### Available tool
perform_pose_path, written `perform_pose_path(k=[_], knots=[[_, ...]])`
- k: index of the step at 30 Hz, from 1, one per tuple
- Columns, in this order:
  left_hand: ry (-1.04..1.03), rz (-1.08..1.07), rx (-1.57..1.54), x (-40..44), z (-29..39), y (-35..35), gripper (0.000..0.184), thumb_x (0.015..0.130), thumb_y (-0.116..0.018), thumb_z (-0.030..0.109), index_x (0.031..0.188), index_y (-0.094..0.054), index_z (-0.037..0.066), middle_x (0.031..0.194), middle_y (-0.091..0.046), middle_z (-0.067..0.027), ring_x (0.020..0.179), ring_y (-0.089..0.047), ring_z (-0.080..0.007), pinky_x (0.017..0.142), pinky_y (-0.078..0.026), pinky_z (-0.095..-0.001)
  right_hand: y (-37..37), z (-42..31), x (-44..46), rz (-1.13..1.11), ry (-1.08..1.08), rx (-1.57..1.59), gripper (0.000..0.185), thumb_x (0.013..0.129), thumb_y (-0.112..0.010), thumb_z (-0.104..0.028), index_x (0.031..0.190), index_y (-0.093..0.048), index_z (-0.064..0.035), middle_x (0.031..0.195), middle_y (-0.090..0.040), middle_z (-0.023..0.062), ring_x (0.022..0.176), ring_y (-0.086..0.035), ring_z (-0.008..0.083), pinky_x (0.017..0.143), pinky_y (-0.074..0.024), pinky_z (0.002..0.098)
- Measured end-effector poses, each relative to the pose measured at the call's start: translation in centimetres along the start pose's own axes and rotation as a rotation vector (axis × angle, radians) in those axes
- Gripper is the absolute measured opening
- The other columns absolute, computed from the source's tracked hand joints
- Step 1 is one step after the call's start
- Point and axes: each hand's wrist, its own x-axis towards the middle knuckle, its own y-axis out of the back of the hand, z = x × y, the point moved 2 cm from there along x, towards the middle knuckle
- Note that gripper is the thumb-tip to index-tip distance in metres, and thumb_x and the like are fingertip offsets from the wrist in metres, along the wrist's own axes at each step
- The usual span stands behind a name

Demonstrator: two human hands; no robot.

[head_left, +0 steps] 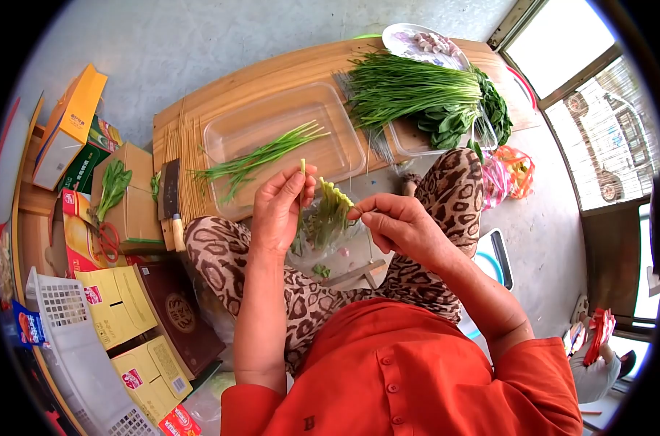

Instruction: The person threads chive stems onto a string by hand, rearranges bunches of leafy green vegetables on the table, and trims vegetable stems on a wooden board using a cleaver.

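My left hand [280,207] is closed in a pinch around a thin green chive stalk [303,167], its pale end pointing up. My right hand [399,227] pinches the right end of a row of chives [328,214] hanging side by side, pale cut ends on top; whether a skewer runs through them is hard to make out. Beyond my hands, loose chives [264,156] lie across a clear plastic tray [348,156] on the wooden table [228,80]. A large chive bundle [417,87] rests at the right, beside leafy greens [453,123].
Bamboo skewers [192,174] and a cleaver [171,190] lie at the table's left, with metal skewers [378,144] between the trays. Meat pieces sit on a white plate [399,40]. Boxes [137,182], red-handled scissors [110,241] and a white basket [83,349] stand left.
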Motion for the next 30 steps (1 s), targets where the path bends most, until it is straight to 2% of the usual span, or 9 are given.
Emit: perform_pose_path(k=[16, 30], knots=[[0.025, -0.069, 0.085, -0.06, 0.29, 0.86, 0.019, 0.088, -0.065, 0.012, 0.103, -0.068, 0.0, 0.089, -0.067, -0.0036, 0.076, -0.059, -0.0075, 0.067, -0.047, -0.0197, 0.58, -0.32, -0.64, -0.001, -0.024, -0.117, 0.019, 0.095, -0.05, -0.012, 0.104, -0.063, -0.0002, 0.059, -0.049, -0.0042, 0.051, -0.045, 0.0036, 0.048, -0.0346, 0.0206], [0.072, -0.099, 0.093, -0.33, 0.76, 0.78, 0.02, 0.088, -0.067, 0.014, 0.101, -0.068, -0.001, 0.088, -0.067, -0.004, 0.075, -0.059, -0.0078, 0.064, -0.046, -0.0195, 0.6, -0.27, -0.57, -0.042, -0.01, -0.082, 0.019, 0.095, -0.05, -0.011, 0.103, -0.064, -0.0007, 0.059, -0.049, -0.0042, 0.051, -0.044, 0.0032, 0.048, -0.0346, 0.0205]])
